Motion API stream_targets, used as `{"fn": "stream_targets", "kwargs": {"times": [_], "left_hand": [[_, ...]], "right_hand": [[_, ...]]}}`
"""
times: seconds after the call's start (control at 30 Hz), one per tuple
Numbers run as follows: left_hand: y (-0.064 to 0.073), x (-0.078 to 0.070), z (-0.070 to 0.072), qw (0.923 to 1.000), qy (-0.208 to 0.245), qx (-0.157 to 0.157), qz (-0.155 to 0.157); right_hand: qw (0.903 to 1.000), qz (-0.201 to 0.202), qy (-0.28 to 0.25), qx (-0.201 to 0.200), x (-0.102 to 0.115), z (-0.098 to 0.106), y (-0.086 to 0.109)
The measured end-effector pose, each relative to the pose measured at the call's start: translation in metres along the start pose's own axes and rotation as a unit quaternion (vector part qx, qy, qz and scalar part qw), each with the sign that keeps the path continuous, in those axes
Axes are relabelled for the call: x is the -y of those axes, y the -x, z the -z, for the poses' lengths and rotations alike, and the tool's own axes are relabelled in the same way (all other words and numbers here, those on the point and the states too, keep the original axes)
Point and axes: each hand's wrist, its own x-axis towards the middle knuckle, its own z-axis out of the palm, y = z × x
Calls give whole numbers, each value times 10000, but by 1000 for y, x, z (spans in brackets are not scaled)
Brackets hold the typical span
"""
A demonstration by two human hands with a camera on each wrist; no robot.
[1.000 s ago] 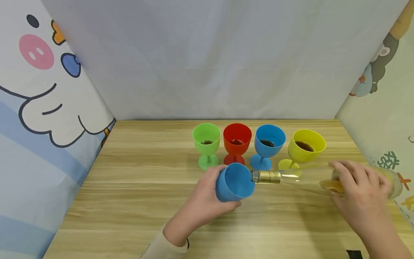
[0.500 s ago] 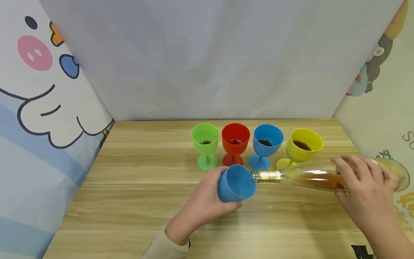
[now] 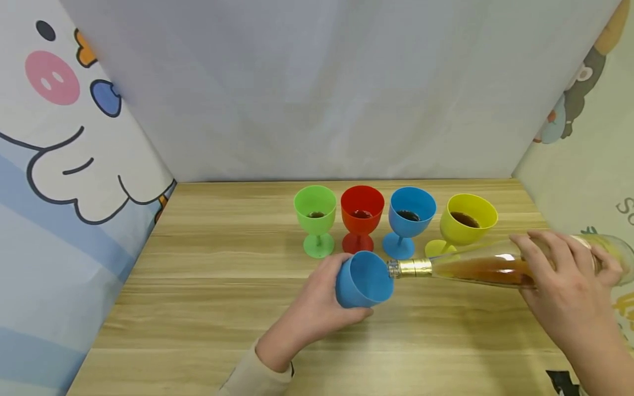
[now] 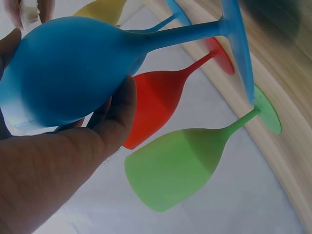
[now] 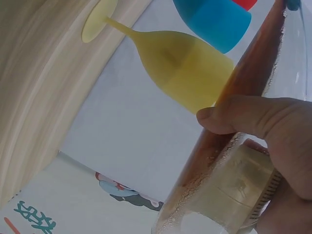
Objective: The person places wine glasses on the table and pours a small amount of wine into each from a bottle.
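My left hand grips a blue goblet around its bowl, tilted toward the right. The goblet's stem and foot show in the left wrist view, and its inside looks bare from above. My right hand holds a clear glass bottle by its body, nearly level, with the gold-wrapped neck pointing left. The bottle's mouth is right at the goblet's rim. Amber liquid lies along the bottle's lower side, reaching toward the neck. The bottle's label is partly covered by the right hand.
Behind the hands, green, red, blue and yellow goblets stand in a row, each with dark liquid inside. A pale curtain rises behind the wooden table. Something black lies near the front right.
The bottle's base has risen and shifted right with my right hand. Amber liquid has run farther toward the neck. The left hand and its goblet have barely moved.
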Motion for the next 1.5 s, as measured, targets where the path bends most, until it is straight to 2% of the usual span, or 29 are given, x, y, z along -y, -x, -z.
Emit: {"fn": "stream_targets", "kwargs": {"times": [0.27,0.6,0.77,0.93,1.2,1.5], "left_hand": [[-1,1,0,10000,-48,-20,-12],[-1,0,0,10000,-70,-58,19],[-1,-1,0,9999,-65,-91,-36],[-1,0,1,9999,-23,-111,-89],[-2,0,0,9996,52,-181,-209],[-2,0,0,9993,46,-264,-256]], "right_hand": [[9998,198,11,-10,0,3,-5],[9981,408,-4,-461,-1,1,-13],[9981,447,-21,-426,-1,2,-15],[9988,439,-68,-227,-2,4,-16],[9983,439,-144,-345,-2,4,-17],[9991,333,-164,-201,1,7,-20]]}}
